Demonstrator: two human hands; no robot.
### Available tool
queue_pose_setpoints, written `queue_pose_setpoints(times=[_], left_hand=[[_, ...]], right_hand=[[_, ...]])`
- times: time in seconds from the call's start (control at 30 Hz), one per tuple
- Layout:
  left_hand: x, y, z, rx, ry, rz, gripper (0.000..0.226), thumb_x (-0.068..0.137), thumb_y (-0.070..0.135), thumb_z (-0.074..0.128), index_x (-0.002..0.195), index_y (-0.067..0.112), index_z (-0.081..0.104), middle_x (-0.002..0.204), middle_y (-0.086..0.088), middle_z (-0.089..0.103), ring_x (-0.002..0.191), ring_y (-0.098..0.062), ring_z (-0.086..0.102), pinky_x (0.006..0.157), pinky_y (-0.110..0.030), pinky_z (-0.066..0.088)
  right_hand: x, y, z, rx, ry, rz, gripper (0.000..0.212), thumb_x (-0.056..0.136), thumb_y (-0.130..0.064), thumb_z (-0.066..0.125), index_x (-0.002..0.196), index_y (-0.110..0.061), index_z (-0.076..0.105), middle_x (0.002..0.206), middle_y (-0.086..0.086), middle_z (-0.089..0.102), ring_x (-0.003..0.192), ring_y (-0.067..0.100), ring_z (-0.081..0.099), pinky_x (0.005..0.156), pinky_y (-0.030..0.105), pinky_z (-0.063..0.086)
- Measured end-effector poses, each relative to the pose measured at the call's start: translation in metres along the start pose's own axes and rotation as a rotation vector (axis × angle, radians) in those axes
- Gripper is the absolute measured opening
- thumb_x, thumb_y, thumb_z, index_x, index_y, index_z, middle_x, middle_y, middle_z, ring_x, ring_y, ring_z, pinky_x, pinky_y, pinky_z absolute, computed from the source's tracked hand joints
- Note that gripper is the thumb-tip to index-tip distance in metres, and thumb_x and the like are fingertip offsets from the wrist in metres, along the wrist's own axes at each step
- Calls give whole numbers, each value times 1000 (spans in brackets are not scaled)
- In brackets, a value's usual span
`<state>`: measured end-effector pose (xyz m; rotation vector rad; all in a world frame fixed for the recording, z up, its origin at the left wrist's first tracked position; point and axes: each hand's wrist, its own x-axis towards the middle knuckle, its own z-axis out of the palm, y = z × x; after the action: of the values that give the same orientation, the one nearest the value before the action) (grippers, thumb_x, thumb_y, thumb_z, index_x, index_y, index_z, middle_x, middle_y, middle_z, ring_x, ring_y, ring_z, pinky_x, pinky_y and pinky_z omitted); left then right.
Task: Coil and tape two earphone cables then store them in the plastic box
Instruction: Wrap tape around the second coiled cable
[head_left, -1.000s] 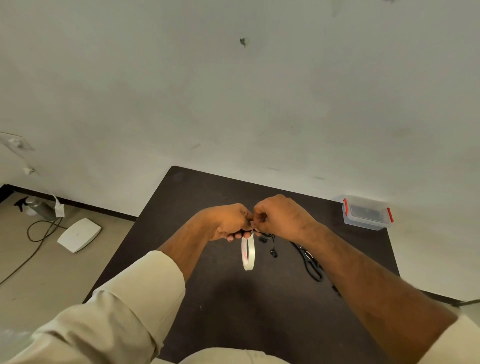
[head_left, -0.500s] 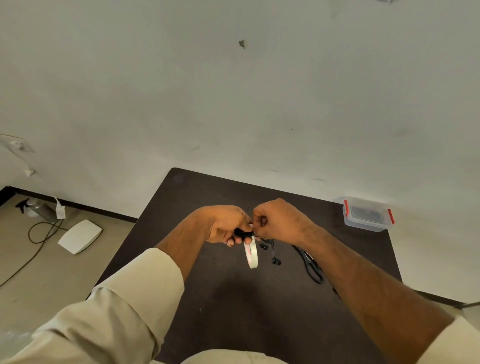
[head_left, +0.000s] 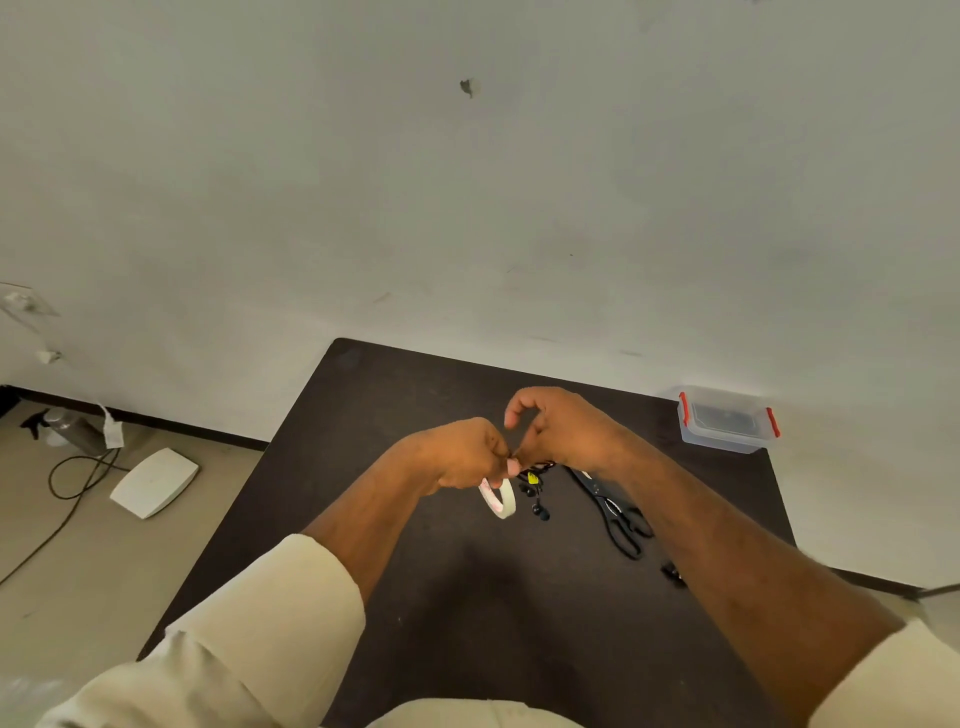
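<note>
Black coiled earphone cable (head_left: 532, 475) sits mid-frame, pinched between your left hand (head_left: 460, 454) and right hand (head_left: 563, 431); left fingers also hold the white tape roll (head_left: 500, 500) above the dark tabletop (head_left: 467, 597).

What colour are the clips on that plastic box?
Red, on the clear plastic box, seen in the head view.

Soft, even light fills the frame. A broad dim shadow falls on the dark table (head_left: 395, 519) at lower centre. Wide-angle distortion bends the edges; the sleeves (head_left: 270, 613) in the bottom corners look soft.
</note>
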<state>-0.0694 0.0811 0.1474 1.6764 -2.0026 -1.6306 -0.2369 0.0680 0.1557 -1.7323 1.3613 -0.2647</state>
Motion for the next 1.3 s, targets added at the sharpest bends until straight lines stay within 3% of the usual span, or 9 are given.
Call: queue_pose_setpoints(times=[0.13, 0.23, 0.37, 0.57, 0.77, 0.93, 1.03, 1.1, 1.3], left_hand=[[-2, -3, 2, -68, 81, 58, 23, 96, 17, 59, 82, 4, 71, 51, 11, 52, 54, -4, 42, 55, -18, 34], [-7, -6, -1, -243, 50, 110, 26, 97, 22, 57, 82, 6, 71, 65, 2, 60, 55, -4, 42, 54, -18, 36], [-8, -6, 2, -392, 65, 112, 29, 100, 18, 50, 80, 14, 71, 69, 1, 64, 54, -4, 43, 52, -19, 35], [-8, 0, 9, -371, 167, 93, 37, 102, 19, 47, 70, 16, 66, 60, 3, 57, 50, -6, 36, 49, -20, 30], [-2, 5, 18, -358, 266, 73, 32, 99, 20, 50, 73, 8, 65, 63, -3, 53, 49, -7, 34, 51, -20, 31], [6, 9, 28, -450, 397, 50, 32, 98, 20, 51, 84, -3, 69, 65, -3, 57, 45, -2, 42, 49, -16, 35], [8, 15, 31, -613, 450, 8, 17, 94, 10, 50, 101, 13, 66, 73, -4, 61, 42, -2, 48, 39, -13, 36], [9, 17, 29, -682, 442, -54, 29, 92, 6, 49, 114, 26, 52, 83, -8, 61, 43, -3, 47, 37, -18, 35], [10, 16, 19, -605, 322, -7, 17, 97, 8, 48, 97, 8, 65, 73, -9, 65, 51, -11, 46, 45, -23, 36]], right_hand=[[-4, 14, 4, 204, 74, -38, 42, 71, -12, 83, 100, -26, 56, 76, 6, 73, 70, 18, 69, 79, 39, 55], [-10, 25, 12, 358, 169, -117, 42, 73, -19, 83, 100, -26, 52, 83, 4, 74, 74, 18, 70, 75, 33, 56], [-15, 34, 23, 406, 291, -248, 28, 79, -13, 77, 91, -18, 52, 83, 4, 73, 78, 19, 71, 73, 29, 57], [-27, 39, 28, 23, 453, -425, 15, 77, -16, 78, 88, -13, 69, 81, -5, 70, 72, 14, 66, 66, 35, 55], [-29, 37, 33, -452, 563, -576, 9, 85, -14, 71, 90, -6, 68, 78, 4, 68, 65, 19, 62, 57, 37, 54], [-27, 35, 36, -542, 639, -609, 4, 87, -7, 68, 84, -5, 69, 74, 7, 67, 59, 22, 61, 50, 35, 53], [-27, 33, 35, -548, 649, -634, 10, 80, -1, 74, 77, -5, 65, 69, 7, 63, 55, 20, 56, 46, 31, 50], [-26, 33, 33, -566, 630, -635, 11, 79, -2, 74, 77, -5, 64, 70, 7, 63, 56, 19, 56, 47, 32, 51], [-25, 34, 23, -624, 582, -605, 18, 78, -2, 76, 95, -3, 70, 81, 11, 70, 67, 24, 66, 59, 36, 58]])
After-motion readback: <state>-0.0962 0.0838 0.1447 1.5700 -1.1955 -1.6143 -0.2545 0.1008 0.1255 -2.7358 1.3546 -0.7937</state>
